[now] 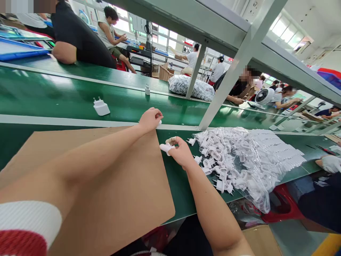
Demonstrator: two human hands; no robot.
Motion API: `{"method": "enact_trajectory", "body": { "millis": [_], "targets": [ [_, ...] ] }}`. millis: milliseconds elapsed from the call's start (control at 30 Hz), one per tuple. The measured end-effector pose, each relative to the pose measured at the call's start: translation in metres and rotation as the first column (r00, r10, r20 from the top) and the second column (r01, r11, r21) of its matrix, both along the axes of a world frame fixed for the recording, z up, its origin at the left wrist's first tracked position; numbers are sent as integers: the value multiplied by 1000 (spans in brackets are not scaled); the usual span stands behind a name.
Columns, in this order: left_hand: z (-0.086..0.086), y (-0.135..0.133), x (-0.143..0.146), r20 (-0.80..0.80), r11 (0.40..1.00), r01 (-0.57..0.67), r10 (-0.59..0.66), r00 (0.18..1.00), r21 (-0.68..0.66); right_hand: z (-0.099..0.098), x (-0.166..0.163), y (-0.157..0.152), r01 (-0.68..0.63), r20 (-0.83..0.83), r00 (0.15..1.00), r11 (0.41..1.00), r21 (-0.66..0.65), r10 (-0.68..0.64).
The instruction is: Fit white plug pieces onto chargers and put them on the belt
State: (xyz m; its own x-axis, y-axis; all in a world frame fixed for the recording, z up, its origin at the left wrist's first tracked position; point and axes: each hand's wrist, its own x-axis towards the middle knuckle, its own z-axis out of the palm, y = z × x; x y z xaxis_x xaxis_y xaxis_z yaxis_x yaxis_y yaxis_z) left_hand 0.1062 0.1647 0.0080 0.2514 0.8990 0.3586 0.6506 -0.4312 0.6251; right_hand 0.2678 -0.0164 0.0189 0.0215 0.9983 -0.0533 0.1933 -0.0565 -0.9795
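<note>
My left hand (150, 119) is closed above the far right corner of a brown cardboard sheet (119, 185), by the pale strip along the bench. A small white bit shows under its fingertips, too hidden to name. Just nearer and to the right, my right hand (181, 152) pinches a white plastic plug part (166, 148) between thumb and fingers. One finger wears a pale cover. Right of this hand, a pile of white plug housings (218, 160) with metal pins spills from a clear plastic bag (255, 174).
On the green conveyor (122, 103) stand a white two-pin charger (101, 107) and a smaller one (147, 90). A grey metal post (229, 81) rises beyond my right hand. Another filled bag (191, 87) lies behind. A co-worker's gloved hand (330, 163) is at the right.
</note>
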Motion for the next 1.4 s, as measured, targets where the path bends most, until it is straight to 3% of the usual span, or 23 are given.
{"method": "enact_trajectory", "body": {
  "millis": [133,233,367,567,667,767,867,967,1067,1167,1233,1400],
  "targets": [
    [-2,-42,-32,-8,997,83,-83,997,-6,8,1,2,-102,-327,943,989,-105,62],
    [-8,-70,-45,3,981,179,-179,984,-81,11,2,3,-125,-461,886,983,-135,49],
    [-5,-99,-60,9,971,223,-223,975,-91,9,4,7,-84,-503,864,989,-122,12],
    [-2,-147,-69,-173,966,185,-216,961,-181,3,4,10,-28,-465,885,998,-50,2],
    [-9,-168,-62,-67,964,197,-212,975,-179,4,2,7,-15,-455,890,1000,1,14],
    [-16,-183,-57,84,961,267,-262,962,-65,5,1,5,-7,-447,894,999,40,24],
    [-22,-189,-58,203,969,245,-237,950,-13,6,-1,4,-29,-385,921,996,80,58],
    [-25,-188,-62,291,947,267,-208,934,-178,5,-5,1,-80,-243,963,985,154,116],
    [-22,-185,-65,307,901,333,-246,919,-277,6,-8,-7,-123,31,992,947,297,120],
    [-18,-181,-66,310,892,324,-226,923,-315,8,-10,-18,-249,309,944,860,445,114],
    [-16,-179,-66,299,890,321,-226,927,-324,9,-13,-23,-311,403,908,821,478,110],
    [-18,-176,-66,300,891,332,-239,923,-310,6,-21,-26,-373,547,833,808,457,75]
  ]
}}
